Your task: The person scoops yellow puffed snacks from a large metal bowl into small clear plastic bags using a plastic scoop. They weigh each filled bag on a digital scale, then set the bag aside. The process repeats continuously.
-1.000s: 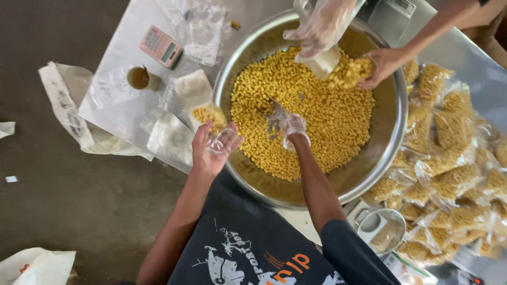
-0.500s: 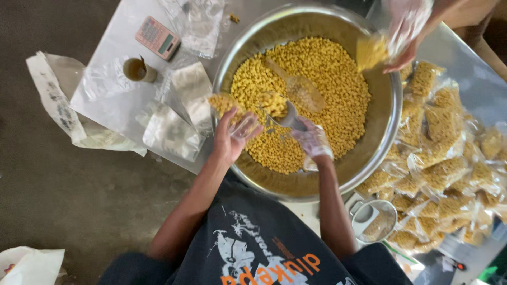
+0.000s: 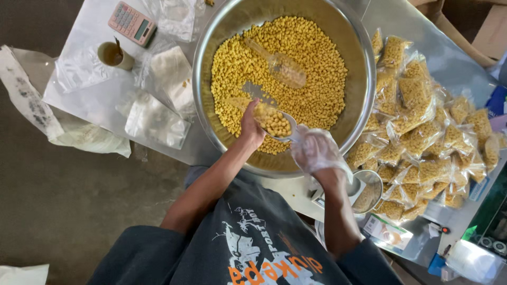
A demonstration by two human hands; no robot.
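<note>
My left hand (image 3: 250, 125): pinches open a small clear bag (image 3: 248, 107) over the big steel bowl (image 3: 211, 37).
My right hand (image 3: 315, 151): gloved, closed around a scoop (image 3: 274, 121) of yellow pellets (image 3: 317, 79), tipped at the bag's mouth.

A: Far rim of the steel bowl (image 3: 211, 37) cut off by the top edge; right hand (image 3: 316, 150) blurred under plastic.

B: Scoop handle hidden in it, grip unclear.
</note>
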